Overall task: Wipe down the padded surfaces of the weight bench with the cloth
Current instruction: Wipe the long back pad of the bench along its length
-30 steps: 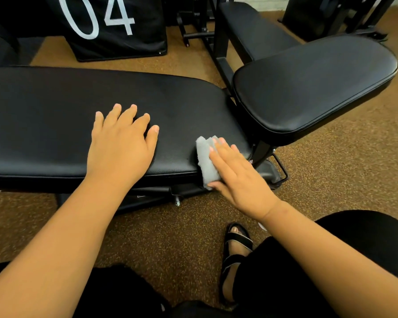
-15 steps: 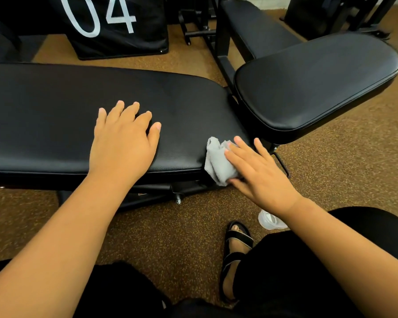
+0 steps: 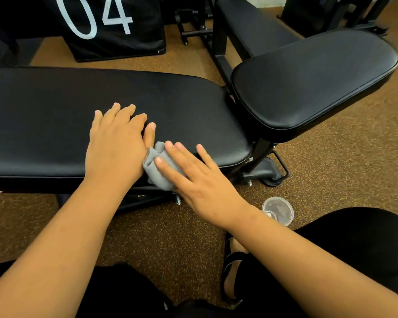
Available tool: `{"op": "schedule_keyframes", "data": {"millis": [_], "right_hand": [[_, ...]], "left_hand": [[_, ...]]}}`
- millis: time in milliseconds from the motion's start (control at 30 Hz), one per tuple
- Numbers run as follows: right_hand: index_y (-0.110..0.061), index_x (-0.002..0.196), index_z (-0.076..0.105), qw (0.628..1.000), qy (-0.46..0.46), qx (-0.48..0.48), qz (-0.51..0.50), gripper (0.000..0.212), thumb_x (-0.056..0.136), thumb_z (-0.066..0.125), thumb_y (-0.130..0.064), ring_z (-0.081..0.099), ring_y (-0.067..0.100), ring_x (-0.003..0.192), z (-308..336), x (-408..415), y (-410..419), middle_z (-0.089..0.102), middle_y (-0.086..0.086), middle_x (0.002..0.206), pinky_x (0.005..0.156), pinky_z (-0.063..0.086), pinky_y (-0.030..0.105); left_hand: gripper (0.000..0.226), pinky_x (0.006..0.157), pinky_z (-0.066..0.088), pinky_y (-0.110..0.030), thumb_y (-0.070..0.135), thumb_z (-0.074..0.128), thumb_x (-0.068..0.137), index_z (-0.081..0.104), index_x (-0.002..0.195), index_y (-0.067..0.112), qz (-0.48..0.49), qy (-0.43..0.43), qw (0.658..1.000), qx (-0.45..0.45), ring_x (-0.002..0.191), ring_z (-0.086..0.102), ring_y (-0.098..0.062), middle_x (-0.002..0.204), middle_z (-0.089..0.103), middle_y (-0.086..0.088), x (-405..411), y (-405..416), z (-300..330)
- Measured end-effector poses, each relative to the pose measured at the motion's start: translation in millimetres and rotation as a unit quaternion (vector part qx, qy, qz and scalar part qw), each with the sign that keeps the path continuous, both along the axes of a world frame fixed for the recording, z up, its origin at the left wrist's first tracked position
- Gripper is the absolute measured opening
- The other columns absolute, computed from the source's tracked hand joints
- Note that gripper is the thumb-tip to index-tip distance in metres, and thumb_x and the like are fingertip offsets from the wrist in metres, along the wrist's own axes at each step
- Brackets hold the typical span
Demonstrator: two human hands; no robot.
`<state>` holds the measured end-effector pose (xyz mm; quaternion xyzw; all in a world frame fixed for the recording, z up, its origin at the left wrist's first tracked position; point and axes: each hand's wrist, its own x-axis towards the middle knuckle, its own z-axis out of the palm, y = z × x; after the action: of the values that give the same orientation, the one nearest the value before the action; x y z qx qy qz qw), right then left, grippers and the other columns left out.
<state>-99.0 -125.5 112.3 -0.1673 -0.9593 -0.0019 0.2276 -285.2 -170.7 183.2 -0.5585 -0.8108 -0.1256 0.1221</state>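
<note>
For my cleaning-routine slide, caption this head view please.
Right hand presses grey cloth along the bench pad front edge; left hand rests flat.

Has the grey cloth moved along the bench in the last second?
Yes. The cloth, under the right hand, has slid leftward along the long pad's near edge, away from the seat pad, up against the left hand.

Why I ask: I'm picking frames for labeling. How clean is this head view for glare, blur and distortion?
Head view: sharp overall; soft glare sheens on the seat pad and long pad; wide-angle bowing at the edges; cloth under the right hand reads clearly.
</note>
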Motion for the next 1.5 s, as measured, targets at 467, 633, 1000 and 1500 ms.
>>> {"op": "schedule_keyframes", "data": {"millis": [467, 633, 1000, 1500], "right_hand": [[-0.001, 0.148, 0.031, 0.995, 0.026, -0.049, -0.081, 0.067, 0.095, 0.057, -0.033, 0.014, 0.028, 0.149, -10.2, 41.7, 25.1, 0.023, 0.015, 0.158, 0.121, 0.012, 0.049], [-0.008, 0.150, 0.030, 0.994, 0.033, -0.069, -0.076, 0.067, 0.095, 0.055, -0.036, 0.013, 0.025, 0.149, -3.8, 24.5, 13.4, 0.025, 0.008, 0.159, 0.121, 0.007, 0.051], [-0.033, 0.119, 0.058, 0.854, 0.274, -0.441, -0.028, 0.043, 0.084, 0.072, -0.012, 0.056, 0.014, 0.111, 47.2, 38.4, 16.5, 0.061, -0.005, 0.115, 0.098, 0.043, 0.030], [-0.010, 0.098, 0.065, 0.660, 0.411, -0.626, -0.060, 0.016, 0.090, 0.061, 0.002, 0.065, 0.024, 0.089, 76.5, 61.7, 48.9, 0.065, 0.006, 0.086, 0.086, 0.052, 0.035]], "left_hand": [[0.035, 0.115, 0.024, -0.050, 0.032, 0.040, 0.103, 0.065, 0.121, 0.015, -0.044, -0.025, 0.997, 0.060, 0.135, 0.043, -0.028, 0.133, 0.059, -0.005, 2.0, 1.5, 0.2], [0.028, 0.091, 0.038, -0.033, 0.037, 0.044, 0.100, 0.068, 0.106, 0.024, -0.133, -0.146, 0.972, 0.124, 0.106, 0.055, -0.022, 0.112, 0.064, 0.007, 18.3, -16.0, 13.3], [0.012, 0.071, 0.041, -0.005, 0.033, 0.059, 0.092, 0.062, 0.104, 0.034, -0.102, -0.403, 0.907, 0.062, 0.088, 0.055, 0.011, 0.096, 0.063, 0.022, 69.5, -20.0, 29.0], [0.018, 0.080, 0.051, -0.030, 0.017, 0.061, 0.092, 0.067, 0.094, 0.034, -0.078, -0.438, 0.887, 0.124, 0.086, 0.063, -0.008, 0.095, 0.068, 0.018, 36.2, -13.9, 48.4]]}}
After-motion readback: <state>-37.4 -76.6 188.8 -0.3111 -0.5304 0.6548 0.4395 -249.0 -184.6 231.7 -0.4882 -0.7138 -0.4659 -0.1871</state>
